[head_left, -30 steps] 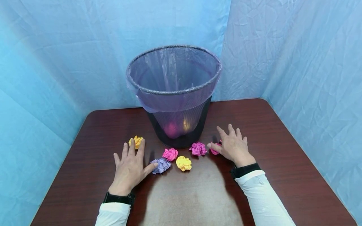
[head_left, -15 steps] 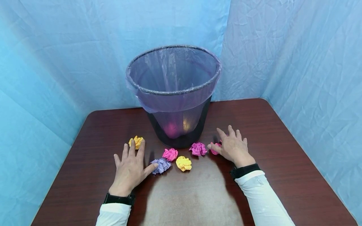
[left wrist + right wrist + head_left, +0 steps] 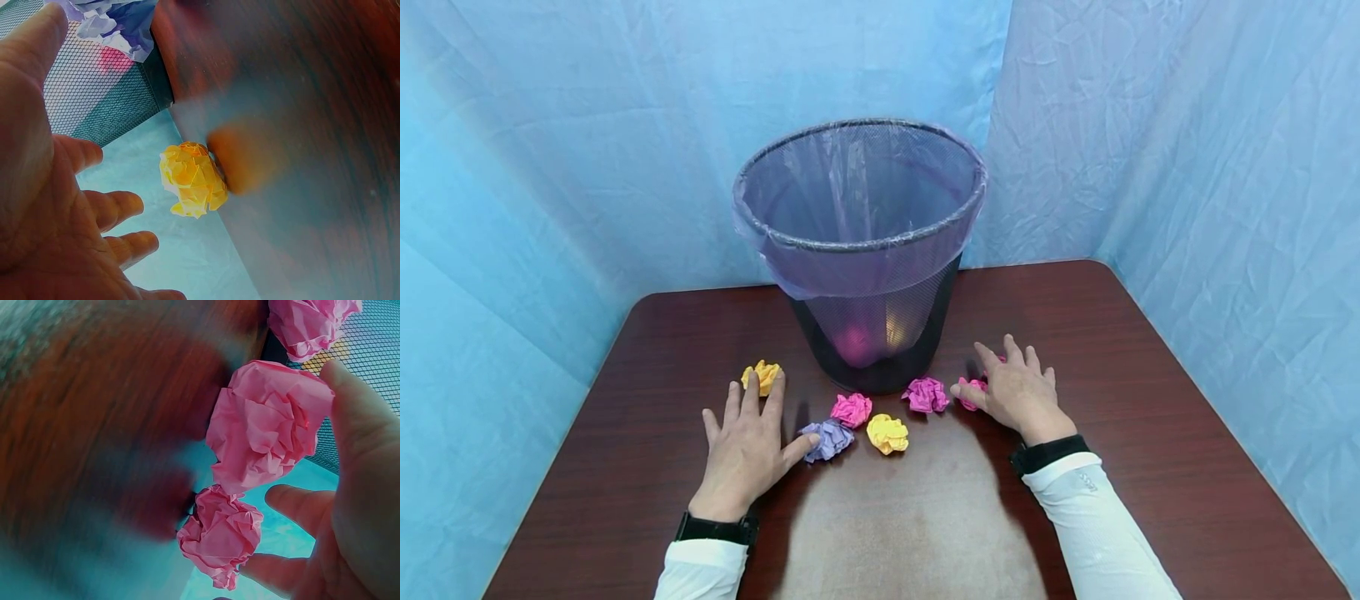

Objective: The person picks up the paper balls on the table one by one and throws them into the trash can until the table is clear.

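My left hand point(image 3: 741, 454) is over the table's left side, palm down, fingers spread and holding nothing. Its fingertips overlap an orange crumpled paper ball point(image 3: 765, 375) in the head view; the left wrist view shows this paper ball point(image 3: 192, 180) apart from the fingers. The left thumb tip overlaps a purple-blue paper ball point(image 3: 830, 442). On the right, my right hand point(image 3: 1021, 390) is spread over two pink paper balls, one by the thumb point(image 3: 970, 395), the other partly hidden behind the fingers. In the right wrist view the thumb tip is right at the larger pink ball point(image 3: 269, 428).
A black mesh wastebasket point(image 3: 936, 321) with a translucent purple liner point(image 3: 865, 271) stands at the back, with pink and yellow shapes inside. Between my hands lie a pink ball point(image 3: 852, 410), a yellow ball point(image 3: 888, 434) and a magenta ball point(image 3: 926, 396). Blue curtains point(image 3: 625, 150) surround the brown table point(image 3: 1120, 375).
My right fingertips have drawn back very slightly, and more of the pink paper behind them shows. The left hand and the other paper balls look the same.
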Available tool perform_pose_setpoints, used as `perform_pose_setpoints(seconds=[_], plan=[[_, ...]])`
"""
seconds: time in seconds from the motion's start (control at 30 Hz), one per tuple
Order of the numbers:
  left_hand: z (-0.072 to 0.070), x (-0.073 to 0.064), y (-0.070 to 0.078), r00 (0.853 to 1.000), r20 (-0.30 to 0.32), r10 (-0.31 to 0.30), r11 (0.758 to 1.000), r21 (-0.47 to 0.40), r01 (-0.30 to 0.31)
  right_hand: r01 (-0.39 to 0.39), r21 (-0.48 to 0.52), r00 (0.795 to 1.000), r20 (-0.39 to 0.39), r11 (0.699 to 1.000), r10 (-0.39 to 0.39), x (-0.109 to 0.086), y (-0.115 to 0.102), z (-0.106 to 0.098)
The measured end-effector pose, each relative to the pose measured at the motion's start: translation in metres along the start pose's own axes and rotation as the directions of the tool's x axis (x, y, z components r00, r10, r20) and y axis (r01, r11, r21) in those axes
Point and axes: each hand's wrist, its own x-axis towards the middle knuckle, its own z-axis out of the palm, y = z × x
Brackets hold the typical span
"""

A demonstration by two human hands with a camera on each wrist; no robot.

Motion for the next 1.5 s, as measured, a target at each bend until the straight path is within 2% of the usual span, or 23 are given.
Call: perform_pose_setpoints(seconds=[0.93,1.5], plan=[[-0.0001,0.0008,-0.0009,1.0,0.009,-0.001,1.0,-0.007,0.001,0.032,-0.01,0.999,-0.017,0.999,-0.032,-0.0008,0.0009,0.0046],[-0.0001,0.0004,-0.0006,1.0,0.022,-0.006,1.0,-0.014,0.006,0.031,-0.011,1.0,0.0,0.999,-0.031,-0.0015,0.0006,0.003]])
